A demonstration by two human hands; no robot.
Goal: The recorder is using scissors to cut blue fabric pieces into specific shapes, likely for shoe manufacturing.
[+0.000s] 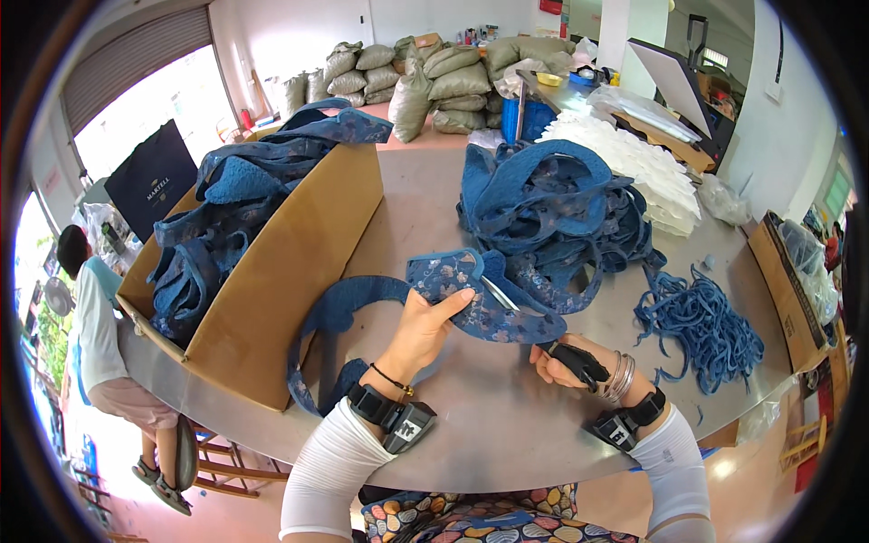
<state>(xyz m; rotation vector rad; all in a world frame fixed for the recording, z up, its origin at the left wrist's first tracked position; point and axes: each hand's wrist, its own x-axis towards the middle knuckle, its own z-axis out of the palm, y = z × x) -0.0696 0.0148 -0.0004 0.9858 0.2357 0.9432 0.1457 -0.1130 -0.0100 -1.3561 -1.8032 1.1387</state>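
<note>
My left hand [424, 333] pinches a blue floral fabric piece [453, 273], thumb on top and fingers beneath. The piece has a lighter blue edge and curves to the right over the table. In my right hand [575, 364] are scissors with black handles [579, 362], fingers closed around them. Their silver blades [500, 294] show beyond a fold of the fabric, which hides the middle of the scissors. A long curved blue strip [312, 339] lies on the table to the left of my left hand.
A cardboard box [299, 271] full of blue fabric pieces stands left on the metal table [412, 195]. Beyond my hands lies a blue fabric heap [543, 199], with thin blue trimmings [701, 326] to its right. White sheets [634, 167] are stacked behind. A person [104, 326] sits at far left.
</note>
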